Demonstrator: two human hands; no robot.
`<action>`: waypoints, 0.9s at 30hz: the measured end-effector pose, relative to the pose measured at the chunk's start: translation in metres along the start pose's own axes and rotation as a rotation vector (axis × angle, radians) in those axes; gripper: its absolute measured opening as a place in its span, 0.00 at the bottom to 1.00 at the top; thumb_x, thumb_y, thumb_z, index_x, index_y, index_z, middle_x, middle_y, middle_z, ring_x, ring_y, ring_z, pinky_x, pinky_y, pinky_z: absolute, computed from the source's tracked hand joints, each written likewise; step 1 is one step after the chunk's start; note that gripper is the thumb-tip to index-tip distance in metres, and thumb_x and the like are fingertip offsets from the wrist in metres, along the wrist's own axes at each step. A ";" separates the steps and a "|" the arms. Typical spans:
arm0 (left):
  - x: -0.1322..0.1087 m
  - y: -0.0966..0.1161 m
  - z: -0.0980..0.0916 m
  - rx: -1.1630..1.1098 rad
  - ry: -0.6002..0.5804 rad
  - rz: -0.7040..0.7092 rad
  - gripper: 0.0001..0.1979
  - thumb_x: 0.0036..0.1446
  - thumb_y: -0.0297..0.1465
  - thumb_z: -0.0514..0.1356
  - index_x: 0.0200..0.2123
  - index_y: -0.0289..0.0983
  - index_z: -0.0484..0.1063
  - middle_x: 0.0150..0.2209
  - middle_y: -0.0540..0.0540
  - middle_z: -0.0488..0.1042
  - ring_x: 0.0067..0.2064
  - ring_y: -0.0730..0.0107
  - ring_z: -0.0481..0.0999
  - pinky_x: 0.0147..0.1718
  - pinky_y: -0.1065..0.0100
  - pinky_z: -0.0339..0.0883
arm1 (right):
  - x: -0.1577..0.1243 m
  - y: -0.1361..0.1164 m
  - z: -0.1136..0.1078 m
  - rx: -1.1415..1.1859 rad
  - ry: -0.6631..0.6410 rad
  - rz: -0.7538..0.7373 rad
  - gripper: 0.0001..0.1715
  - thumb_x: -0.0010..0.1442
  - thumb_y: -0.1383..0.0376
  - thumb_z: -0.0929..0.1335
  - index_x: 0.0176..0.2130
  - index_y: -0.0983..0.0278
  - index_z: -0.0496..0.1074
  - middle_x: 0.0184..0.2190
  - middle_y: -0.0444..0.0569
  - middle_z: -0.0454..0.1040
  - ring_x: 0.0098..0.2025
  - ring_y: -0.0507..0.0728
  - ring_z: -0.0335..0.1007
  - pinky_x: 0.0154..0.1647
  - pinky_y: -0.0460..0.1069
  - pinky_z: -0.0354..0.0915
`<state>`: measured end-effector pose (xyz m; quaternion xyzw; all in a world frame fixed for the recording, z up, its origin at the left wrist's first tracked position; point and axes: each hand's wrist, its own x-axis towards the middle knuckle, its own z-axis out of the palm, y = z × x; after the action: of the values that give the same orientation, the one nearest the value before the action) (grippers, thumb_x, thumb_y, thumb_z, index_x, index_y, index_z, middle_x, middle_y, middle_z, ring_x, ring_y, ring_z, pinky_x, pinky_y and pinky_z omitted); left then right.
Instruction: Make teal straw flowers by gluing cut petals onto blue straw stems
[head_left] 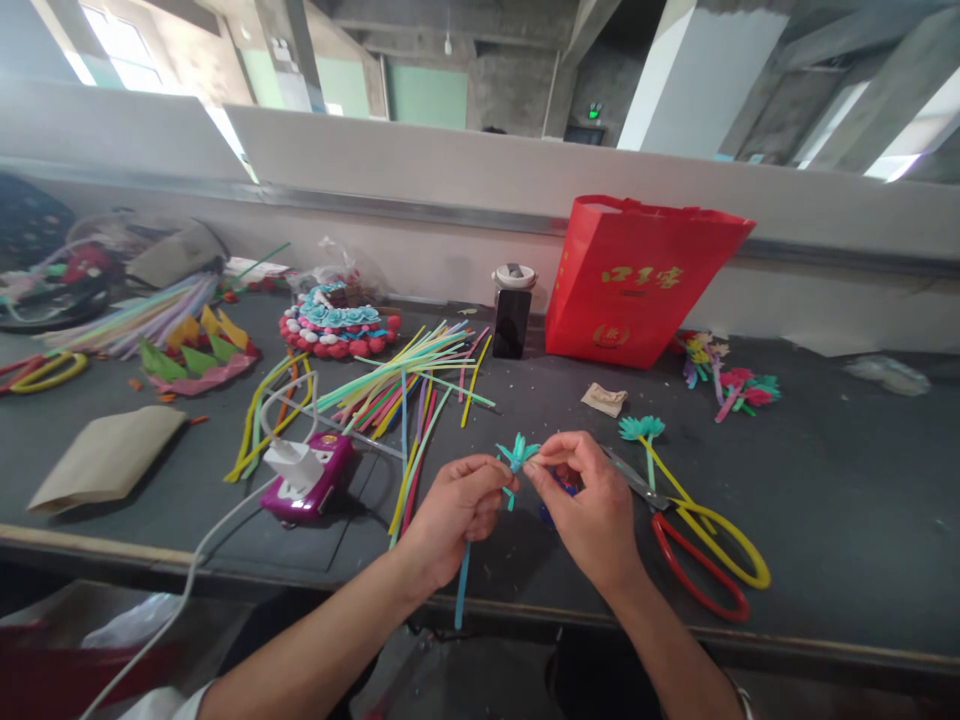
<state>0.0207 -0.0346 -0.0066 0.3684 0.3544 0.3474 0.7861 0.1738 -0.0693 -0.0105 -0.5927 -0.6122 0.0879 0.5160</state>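
Observation:
My left hand grips a light blue straw whose stem hangs down past the table's front edge. The straw's top is cut into teal strips that fan out like a flower. My right hand pinches one of those strips between thumb and forefinger. Both hands hover over the dark table near its front edge. Just to the right of my right hand lie scissors with red and yellow handles and a finished teal straw flower on a yellow stem.
A spread of several coloured straws lies left of centre, by a purple device with a white plug and cable. A red gift bag, a dark bottle, a beaded basket, brown paper and more straw flowers sit further back.

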 end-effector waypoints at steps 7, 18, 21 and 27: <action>0.001 0.001 -0.003 -0.045 -0.026 -0.046 0.07 0.52 0.33 0.59 0.26 0.35 0.68 0.14 0.61 0.47 0.15 0.84 0.42 0.14 0.75 0.35 | -0.003 0.000 -0.004 -0.065 0.018 -0.035 0.12 0.58 0.61 0.72 0.43 0.58 0.71 0.33 0.43 0.76 0.32 0.54 0.69 0.35 0.49 0.66; -0.001 0.002 0.001 -0.004 -0.049 -0.044 0.06 0.52 0.32 0.57 0.26 0.36 0.65 0.15 0.60 0.50 0.15 0.84 0.43 0.15 0.74 0.34 | -0.004 -0.005 -0.009 -0.056 -0.020 -0.132 0.04 0.62 0.64 0.69 0.40 0.58 0.74 0.29 0.43 0.72 0.31 0.52 0.68 0.34 0.48 0.65; -0.002 0.002 0.003 -0.004 -0.055 -0.041 0.07 0.52 0.32 0.57 0.26 0.36 0.65 0.15 0.60 0.50 0.15 0.84 0.43 0.15 0.75 0.34 | -0.004 -0.005 -0.008 -0.050 -0.023 -0.139 0.04 0.62 0.64 0.68 0.39 0.58 0.74 0.31 0.43 0.73 0.33 0.53 0.69 0.35 0.48 0.65; -0.002 0.003 0.003 -0.039 -0.096 -0.068 0.07 0.52 0.32 0.57 0.25 0.36 0.64 0.14 0.61 0.46 0.15 0.83 0.40 0.14 0.75 0.34 | -0.002 -0.004 -0.007 -0.028 0.003 -0.115 0.04 0.63 0.65 0.68 0.35 0.59 0.74 0.30 0.43 0.73 0.32 0.53 0.68 0.34 0.48 0.64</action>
<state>0.0213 -0.0359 -0.0015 0.3573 0.3217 0.3094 0.8204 0.1757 -0.0758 -0.0054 -0.5638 -0.6455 0.0488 0.5128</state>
